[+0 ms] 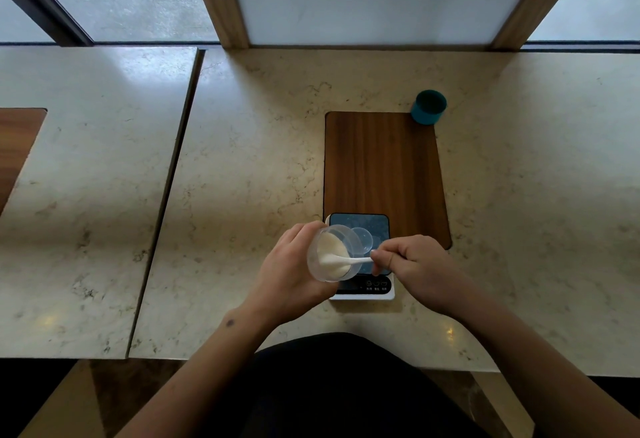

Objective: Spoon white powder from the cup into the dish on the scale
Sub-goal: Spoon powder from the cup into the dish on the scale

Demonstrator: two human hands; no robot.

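I see a pale marble counter (259,160) carrying a dark wooden board (381,160), a teal cup (428,107) beside its far right corner, and a scale (360,226) overlapping its near edge.

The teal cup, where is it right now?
In the head view, the teal cup stands on the marble counter at the far right corner of the wooden board, well beyond the scale.

Clear plastic cup (332,254) in the left hand (291,271); white plastic spoon (349,260). Beyond the hands, matt wood-grain board (381,160) on glossy marbled stone counter (249,160).
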